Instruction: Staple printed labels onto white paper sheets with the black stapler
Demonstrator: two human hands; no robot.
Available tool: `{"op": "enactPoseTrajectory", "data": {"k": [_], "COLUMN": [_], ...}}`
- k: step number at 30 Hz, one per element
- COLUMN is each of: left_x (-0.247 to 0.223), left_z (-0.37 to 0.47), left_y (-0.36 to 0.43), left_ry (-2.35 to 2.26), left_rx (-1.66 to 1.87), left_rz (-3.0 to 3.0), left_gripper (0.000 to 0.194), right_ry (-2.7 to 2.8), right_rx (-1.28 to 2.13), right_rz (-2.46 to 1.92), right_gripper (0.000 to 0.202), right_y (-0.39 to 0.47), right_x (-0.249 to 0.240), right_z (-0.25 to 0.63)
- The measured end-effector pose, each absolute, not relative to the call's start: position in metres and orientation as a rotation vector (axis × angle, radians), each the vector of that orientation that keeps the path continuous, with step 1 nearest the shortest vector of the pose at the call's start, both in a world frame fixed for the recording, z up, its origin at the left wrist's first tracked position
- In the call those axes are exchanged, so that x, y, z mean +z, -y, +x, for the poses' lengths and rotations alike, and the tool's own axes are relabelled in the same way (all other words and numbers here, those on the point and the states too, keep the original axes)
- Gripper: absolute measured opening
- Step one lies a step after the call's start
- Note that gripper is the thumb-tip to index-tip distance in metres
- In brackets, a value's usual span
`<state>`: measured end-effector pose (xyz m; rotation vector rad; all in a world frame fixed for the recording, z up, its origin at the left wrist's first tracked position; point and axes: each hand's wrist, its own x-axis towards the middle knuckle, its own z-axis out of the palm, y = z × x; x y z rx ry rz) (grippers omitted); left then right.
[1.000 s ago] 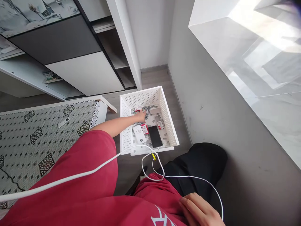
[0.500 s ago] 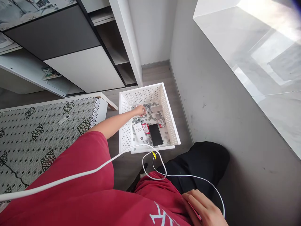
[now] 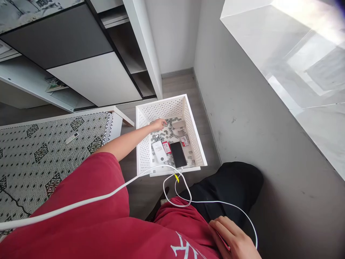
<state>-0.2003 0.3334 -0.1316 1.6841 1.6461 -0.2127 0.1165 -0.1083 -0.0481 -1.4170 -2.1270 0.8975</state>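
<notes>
My left hand point(image 3: 159, 124) reaches into the far left part of a white perforated basket point(image 3: 199, 148). Its fingers are drawn together over scattered small grey pieces point(image 3: 170, 133); whatever they grip is too small to tell. Nearer to me in the basket lie a white box point(image 3: 159, 151), a red and white card point(image 3: 166, 147), a black phone point(image 3: 178, 154) and another red and white packet point(image 3: 184, 140). My right hand point(image 3: 235, 239) rests against my red shirt at the bottom right, fingers pressed together. A red sliver shows between them, too little to identify.
A white cable point(image 3: 107, 195) loops in front of the basket, with a yellow tag point(image 3: 176, 178) on it. To the left, a patterned cloth point(image 3: 61, 147) covers a low bed or bench, with a white remote point(image 3: 72, 138) on top. A grey wall point(image 3: 231, 108) stands at the right.
My left hand has shifted slightly up and left inside the basket, and the red and white marks seen around it before no longer show. My right hand has hardly moved.
</notes>
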Motion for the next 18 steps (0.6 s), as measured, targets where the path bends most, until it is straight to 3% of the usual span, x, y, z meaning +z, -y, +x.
{"op": "enactPoseTrajectory", "data": {"k": [3,7,13,16,18], "left_x": [-0.13,-0.133,-0.134,-0.131,-0.13], "left_z": [-0.195,-0.195,-0.212,-0.212,-0.21], "left_y": [-0.314,-0.266,-0.221,-0.223,-0.224], "left_ry": [-1.667,-1.5,-1.161,-1.123,-1.058], "left_rx": [-0.379,-0.6,-1.101,-1.137,-1.192], "left_rz": [1.796,1.908,2.144,2.168,2.155], "left_gripper": [0.073,0.063,0.098,0.091,0.074], "right_ry": [2.138,2.136,2.115,2.121,2.117], "right_rx": [0.868,0.821,0.826,0.836,0.833], "right_rz": [-1.425,-1.43,-1.456,-1.466,-1.479], "right_gripper": [0.027,0.032,0.034,0.036,0.037], "right_y": [0.109,0.109,0.107,0.107,0.107], "right_x": [-0.051,-0.048,-0.042,-0.043,-0.043], "right_z": [0.116,0.116,0.116,0.116,0.117]}}
